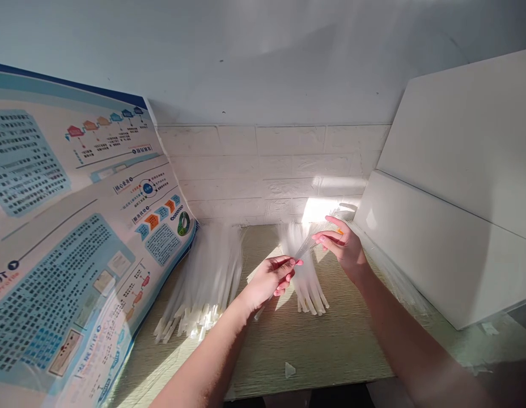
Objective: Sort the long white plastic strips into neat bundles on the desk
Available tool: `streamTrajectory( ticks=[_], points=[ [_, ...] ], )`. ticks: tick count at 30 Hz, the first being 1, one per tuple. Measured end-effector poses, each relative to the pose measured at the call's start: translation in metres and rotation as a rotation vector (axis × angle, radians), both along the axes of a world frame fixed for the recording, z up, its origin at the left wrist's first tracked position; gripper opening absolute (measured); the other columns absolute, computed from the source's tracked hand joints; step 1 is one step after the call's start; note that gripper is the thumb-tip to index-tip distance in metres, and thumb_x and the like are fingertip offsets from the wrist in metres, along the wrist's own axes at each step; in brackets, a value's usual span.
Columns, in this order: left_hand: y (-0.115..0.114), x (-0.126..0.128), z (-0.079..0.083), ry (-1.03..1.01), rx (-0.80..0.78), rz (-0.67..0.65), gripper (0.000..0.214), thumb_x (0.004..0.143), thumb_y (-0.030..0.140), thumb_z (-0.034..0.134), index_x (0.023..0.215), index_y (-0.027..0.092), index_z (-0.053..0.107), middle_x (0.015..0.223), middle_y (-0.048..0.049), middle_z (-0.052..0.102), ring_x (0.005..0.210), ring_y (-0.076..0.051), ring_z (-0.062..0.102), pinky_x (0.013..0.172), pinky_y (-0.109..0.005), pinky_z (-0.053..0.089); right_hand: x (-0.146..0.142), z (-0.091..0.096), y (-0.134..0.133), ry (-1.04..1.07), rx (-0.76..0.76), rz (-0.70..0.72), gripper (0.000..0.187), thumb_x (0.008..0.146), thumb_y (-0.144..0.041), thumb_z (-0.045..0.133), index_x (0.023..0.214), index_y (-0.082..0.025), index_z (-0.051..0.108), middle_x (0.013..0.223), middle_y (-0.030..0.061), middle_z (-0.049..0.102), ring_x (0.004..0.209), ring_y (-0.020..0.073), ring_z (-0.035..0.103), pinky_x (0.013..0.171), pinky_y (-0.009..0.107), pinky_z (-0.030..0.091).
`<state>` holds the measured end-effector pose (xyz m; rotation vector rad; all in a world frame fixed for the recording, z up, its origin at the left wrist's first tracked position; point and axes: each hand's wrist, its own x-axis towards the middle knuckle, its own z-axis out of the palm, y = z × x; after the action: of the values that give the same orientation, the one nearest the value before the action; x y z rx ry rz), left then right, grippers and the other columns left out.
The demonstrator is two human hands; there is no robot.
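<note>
My left hand (pixel 269 280) and my right hand (pixel 342 246) both grip a thin translucent plastic strip (pixel 308 246), which looks like a cable tie and runs diagonally between them. A small orange piece (pixel 340 231) shows behind the right fingers, but I cannot tell what it is. Just beyond and below the hands lies a bunch of white plastic ties (pixel 308 286), partly hidden by them. A larger heap of similar ties (pixel 203 283) lies to the left of my left hand, its ends fanned towards me.
A printed blue-and-white poster (pixel 90 226) leans over the left side of the wood-grain desk (pixel 314 351). White panels (pixel 450 192) stand along the right, with more translucent strips at their base. A brick-patterned wall (pixel 263 170) closes the back. A small white scrap (pixel 290 370) lies near the front edge.
</note>
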<state>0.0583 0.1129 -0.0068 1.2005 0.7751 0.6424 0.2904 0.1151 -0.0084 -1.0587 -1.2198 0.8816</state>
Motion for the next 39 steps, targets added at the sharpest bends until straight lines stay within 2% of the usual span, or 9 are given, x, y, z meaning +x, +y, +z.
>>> streamTrajectory(
  ticks=[3,8,11,14,21,27,31,34,39],
  points=[
    [0.0,0.0,0.001,-0.008,-0.006,-0.004,0.045,0.092,0.052,0.064,0.114,0.013,0.064,0.072,0.0048,0.043,0.05,-0.004,0.025,0.048,-0.025,0.014,0.0,-0.002,0.002,0.014,0.055,-0.036,0.06,0.085,-0.041,0.075,0.136,-0.022,0.049,0.098,0.0093,0.076,0.097,0.0279,0.07,0.078,0.044,0.059],
    [-0.002,0.001,0.004,-0.01,-0.005,-0.011,0.052,0.093,0.059,0.06,0.114,0.012,0.065,0.072,0.0044,0.041,0.051,-0.004,0.025,0.048,-0.025,0.016,0.0,-0.004,0.005,0.06,0.14,-0.095,0.055,0.088,-0.043,0.071,0.134,-0.021,0.05,0.091,0.0069,0.073,0.091,0.0253,0.069,0.077,0.042,0.057],
    [-0.004,0.002,0.006,0.002,0.003,-0.016,0.052,0.091,0.059,0.063,0.114,0.012,0.065,0.073,0.0043,0.042,0.051,-0.005,0.026,0.048,-0.024,0.016,-0.001,-0.005,0.005,0.102,0.142,-0.064,0.054,0.088,-0.042,0.07,0.134,-0.022,0.049,0.088,0.0048,0.071,0.084,0.0228,0.068,0.078,0.042,0.057],
    [-0.004,0.002,0.006,0.006,0.009,-0.021,0.052,0.089,0.059,0.067,0.111,0.012,0.066,0.073,0.0043,0.042,0.051,-0.005,0.027,0.047,-0.024,0.016,-0.004,-0.006,0.004,0.165,0.149,-0.028,0.056,0.086,-0.04,0.072,0.134,-0.024,0.048,0.089,0.0047,0.071,0.086,0.0237,0.069,0.077,0.042,0.058],
    [-0.005,0.002,0.005,-0.012,0.013,-0.021,0.05,0.088,0.059,0.067,0.11,0.013,0.067,0.072,0.0043,0.043,0.051,-0.005,0.027,0.047,-0.024,0.017,-0.013,-0.005,0.001,0.242,0.102,0.027,0.055,0.083,-0.04,0.076,0.129,-0.025,0.051,0.089,0.0038,0.07,0.086,0.0243,0.07,0.079,0.045,0.059],
    [-0.005,0.001,0.006,-0.052,0.022,0.002,0.046,0.086,0.053,0.073,0.109,0.013,0.068,0.071,0.0044,0.043,0.052,-0.005,0.026,0.048,-0.025,0.016,-0.012,0.006,-0.004,0.262,0.147,-0.012,0.052,0.083,-0.04,0.074,0.127,-0.026,0.051,0.093,0.0039,0.068,0.091,0.0239,0.07,0.076,0.04,0.059],
    [-0.005,0.001,0.007,-0.075,-0.021,0.0,0.048,0.086,0.052,0.073,0.113,0.013,0.067,0.072,0.0042,0.043,0.051,-0.005,0.026,0.048,-0.025,0.017,-0.01,0.007,-0.005,0.219,0.123,-0.034,0.056,0.083,-0.043,0.073,0.13,-0.026,0.049,0.098,0.0054,0.069,0.096,0.0257,0.071,0.08,0.042,0.06],
    [-0.006,0.001,0.009,-0.092,-0.051,0.0,0.049,0.088,0.052,0.07,0.116,0.012,0.066,0.073,0.0034,0.043,0.052,-0.005,0.03,0.047,-0.024,0.019,-0.009,0.005,-0.006,0.203,0.096,-0.034,0.055,0.083,-0.044,0.073,0.13,-0.026,0.05,0.099,0.006,0.072,0.1,0.0271,0.072,0.084,0.044,0.06],
    [-0.009,0.002,0.01,-0.114,-0.086,-0.019,0.047,0.09,0.05,0.068,0.118,0.013,0.066,0.075,0.0004,0.05,0.054,-0.008,0.042,0.047,-0.023,0.023,-0.011,0.006,-0.008,0.223,0.028,-0.006,0.053,0.082,-0.04,0.077,0.127,-0.024,0.053,0.098,0.0068,0.075,0.096,0.0278,0.074,0.083,0.044,0.061]
  ],
)
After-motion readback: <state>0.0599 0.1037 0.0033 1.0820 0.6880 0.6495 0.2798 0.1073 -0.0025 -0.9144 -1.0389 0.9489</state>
